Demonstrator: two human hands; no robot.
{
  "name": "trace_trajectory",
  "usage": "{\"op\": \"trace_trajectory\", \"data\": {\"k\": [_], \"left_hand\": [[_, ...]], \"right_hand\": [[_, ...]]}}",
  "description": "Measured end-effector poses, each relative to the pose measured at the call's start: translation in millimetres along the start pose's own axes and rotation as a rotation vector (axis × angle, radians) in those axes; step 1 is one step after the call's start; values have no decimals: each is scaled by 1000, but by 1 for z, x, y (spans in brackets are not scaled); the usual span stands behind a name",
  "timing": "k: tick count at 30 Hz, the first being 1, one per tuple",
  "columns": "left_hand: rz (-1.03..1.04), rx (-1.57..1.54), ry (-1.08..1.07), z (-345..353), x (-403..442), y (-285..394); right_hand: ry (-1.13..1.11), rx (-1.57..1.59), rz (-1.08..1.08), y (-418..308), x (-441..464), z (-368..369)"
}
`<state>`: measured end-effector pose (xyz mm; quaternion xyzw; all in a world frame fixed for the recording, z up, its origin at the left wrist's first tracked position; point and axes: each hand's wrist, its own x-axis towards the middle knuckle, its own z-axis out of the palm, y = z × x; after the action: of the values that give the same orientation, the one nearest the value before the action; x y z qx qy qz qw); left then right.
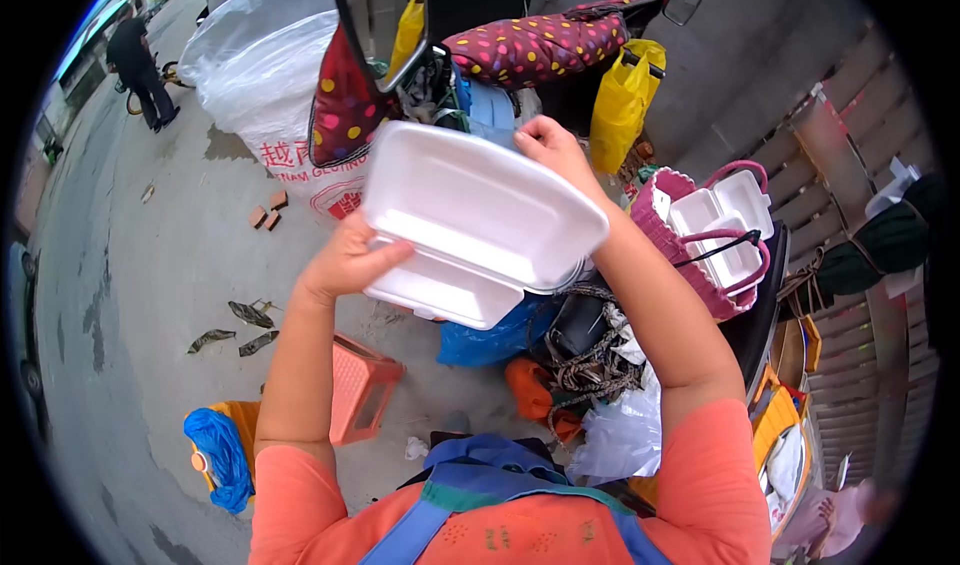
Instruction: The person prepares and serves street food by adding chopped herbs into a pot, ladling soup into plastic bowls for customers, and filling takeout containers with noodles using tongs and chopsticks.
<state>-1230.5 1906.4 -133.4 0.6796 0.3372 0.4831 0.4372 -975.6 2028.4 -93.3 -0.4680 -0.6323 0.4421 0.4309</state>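
Note:
A white foam takeaway box (475, 200) hangs open in front of my chest, its two halves spread and the visible insides bare. My left hand (350, 257) grips its left side near the fold, with the thumb laid over the inner face. At the far upper edge, my right hand (556, 155) is closed with bent fingers pinching the rim. Some of those fingertips are hidden behind the box. Below it, part of a blue plastic bag (490, 340) shows.
A pink basket (690, 255) with white foam boxes stands right. Ahead are a polka-dot scooter cover (535, 50), a mirror (684, 1) and a yellow bag (622, 105). A large white sack (275, 75), an orange stool (360, 390) and coiled rope (590, 370) surround me. A person (140, 65) stands far left.

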Motion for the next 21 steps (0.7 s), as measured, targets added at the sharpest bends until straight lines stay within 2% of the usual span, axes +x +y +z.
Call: {"op": "trace_trajectory", "data": {"k": [1, 3, 5, 7, 8, 10, 11, 13, 14, 15, 17, 21], "left_hand": [[-190, -211, 115, -10, -2, -18], [-19, -787, 148, -20, 16, -24], [147, -891, 179, -8, 31, -23], [134, -1012, 168, -9, 28, -51], [136, -1021, 137, -9, 27, -64], [117, -1068, 164, 2, 34, -81], [102, -1123, 191, 11, 40, -85], [53, -1197, 156, 23, 55, -106], [-27, -1228, 250, 24, 58, -136], [-22, -1276, 209, 35, 65, -131], [-73, -1171, 313, 50, 68, -117], [-123, -1111, 358, 54, 63, -102]], "right_hand": [[18, 185, -3, -5, 3, 7], [-63, 5, -54, -18, 0, 23], [-174, -20, -239, -15, -14, 40], [-203, 173, -22, -8, -30, 40], [-204, 175, -26, -1, -34, 37], [-81, 450, 227, 16, -38, 30], [-89, 448, 229, 22, -37, 29], [46, 566, 376, 31, -33, 28], [43, 597, 401, 42, -27, 30], [52, 598, 390, 46, -23, 30], [54, 620, 426, 53, -22, 35], [1, 602, 367, 44, -25, 32]]}}
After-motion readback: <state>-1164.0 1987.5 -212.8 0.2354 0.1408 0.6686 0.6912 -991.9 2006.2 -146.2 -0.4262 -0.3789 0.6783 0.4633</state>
